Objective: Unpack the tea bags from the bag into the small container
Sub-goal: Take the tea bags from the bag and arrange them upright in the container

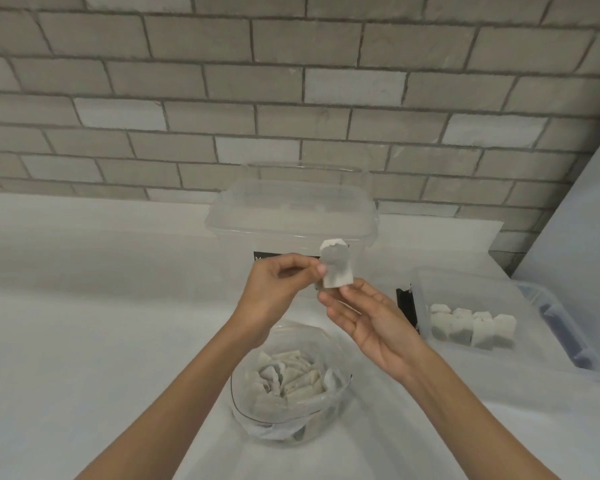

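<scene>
My left hand (278, 282) pinches a white tea bag (336, 268) between thumb and fingers, held upright above the counter. My right hand (364, 317) lies palm up just below the tea bag, its fingertips touching the bag's lower edge. Beneath both hands stands an open clear plastic bag (243, 403) holding several tea bags (291, 379). At the right sits the small clear container (426, 289), with a row of several tea bags (471, 327) standing inside it.
A large clear plastic box with a lid (291, 216) stands behind my hands against the grey brick wall (291, 98). The white counter (84, 306) stretches left. A pale panel (589, 220) borders the right side.
</scene>
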{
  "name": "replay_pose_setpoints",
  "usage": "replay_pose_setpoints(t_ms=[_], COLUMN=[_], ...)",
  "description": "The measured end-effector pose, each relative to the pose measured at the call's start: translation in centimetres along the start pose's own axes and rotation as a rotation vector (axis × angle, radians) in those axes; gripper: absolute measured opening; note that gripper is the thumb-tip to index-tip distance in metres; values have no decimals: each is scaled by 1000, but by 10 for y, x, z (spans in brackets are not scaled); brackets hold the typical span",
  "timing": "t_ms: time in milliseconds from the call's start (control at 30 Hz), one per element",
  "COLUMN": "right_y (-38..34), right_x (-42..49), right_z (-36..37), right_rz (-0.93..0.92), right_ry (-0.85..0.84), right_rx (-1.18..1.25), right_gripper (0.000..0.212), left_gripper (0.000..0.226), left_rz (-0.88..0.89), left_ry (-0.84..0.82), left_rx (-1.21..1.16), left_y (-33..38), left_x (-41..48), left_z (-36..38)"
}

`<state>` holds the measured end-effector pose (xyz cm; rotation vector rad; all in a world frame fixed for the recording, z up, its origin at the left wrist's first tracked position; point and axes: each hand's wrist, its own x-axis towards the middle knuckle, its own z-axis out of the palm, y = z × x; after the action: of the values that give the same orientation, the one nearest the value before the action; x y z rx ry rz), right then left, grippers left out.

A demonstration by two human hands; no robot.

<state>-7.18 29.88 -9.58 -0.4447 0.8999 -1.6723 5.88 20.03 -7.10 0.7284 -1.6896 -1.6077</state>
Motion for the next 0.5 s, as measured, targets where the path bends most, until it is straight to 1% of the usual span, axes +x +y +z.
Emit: replay_pose_setpoints(t_ms=[67,100,167,233,333,433,500], right_y=[-6,-11,-25,-44,-73,-95,-105], right_x=[-2,-4,-6,-9,-15,-21,-24], right_z=[-3,-5,-7,-5,1,5,4], right_rz=[-41,-89,-227,-370,-507,-549,-571], right_ry=[34,70,184,259,189,83,45], right_rx=[-157,-281,-557,-738,-978,-1280,-1436], right_gripper=[13,12,15,18,17,14,7], left_gripper=[7,4,4,8,9,10,11], left_rz=[26,47,93,129,204,280,305], left_ry=[10,17,25,-4,-84,-161,-190], left_rx=[41,75,147,197,307,434,446], left_y=[3,5,8,11,14,17,21], left_x=[4,5,8,11,16,20,23], left_z=[2,4,6,7,10,19,29])
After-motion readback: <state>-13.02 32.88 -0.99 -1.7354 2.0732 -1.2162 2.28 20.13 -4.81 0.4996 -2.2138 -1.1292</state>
